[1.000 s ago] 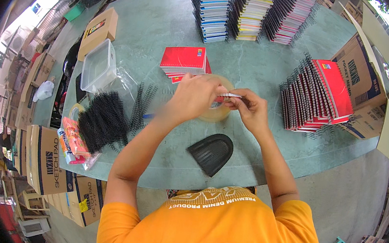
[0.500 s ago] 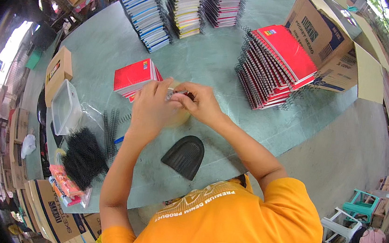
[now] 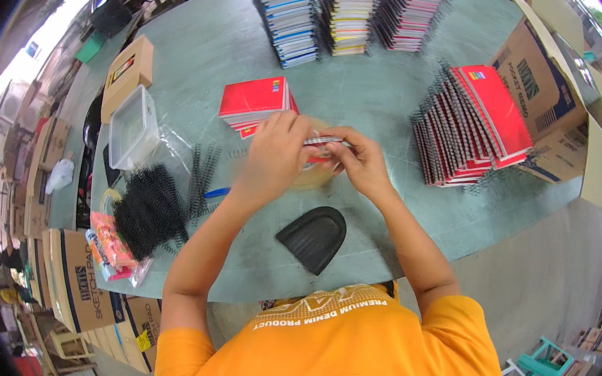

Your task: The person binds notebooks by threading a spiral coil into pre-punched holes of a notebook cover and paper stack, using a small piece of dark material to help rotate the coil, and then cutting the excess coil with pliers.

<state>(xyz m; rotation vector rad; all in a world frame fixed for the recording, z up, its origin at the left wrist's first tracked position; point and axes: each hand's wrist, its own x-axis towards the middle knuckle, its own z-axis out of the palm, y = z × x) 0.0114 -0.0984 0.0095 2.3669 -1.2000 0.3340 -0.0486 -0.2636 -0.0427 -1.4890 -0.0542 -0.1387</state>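
Between my hands is a small red notebook (image 3: pixel 325 141), seen nearly edge-on and mostly covered by fingers. My left hand (image 3: pixel 276 149) is wrapped round its left side, while my right hand (image 3: pixel 363 163) pinches the right end with thumb and fingers. A black wire coil (image 3: pixel 237 154) pokes out left of my left wrist. Under the hands lies a round, yellowish translucent thing (image 3: pixel 310 179), partly hidden. Just beyond my left hand sits a short stack of red notebooks (image 3: pixel 255 98). Nearer me is a black, rounded pad (image 3: pixel 313 238).
Black spiral coils (image 3: pixel 150 210), a blue pen (image 3: pixel 217 192) and a clear plastic tub (image 3: pixel 135 128) lie at left. A coil-bound red notebook stack (image 3: pixel 470 124) leans at right beside an open carton (image 3: pixel 542 88). Blue (image 3: pixel 284 20), yellow (image 3: pixel 352 15) and pink-edged stacks (image 3: pixel 408 17) stand far back.
The whole view has shifted, so the table things appear further right. My right fingers have moved along the notebook, and more of its edge shows between my hands.
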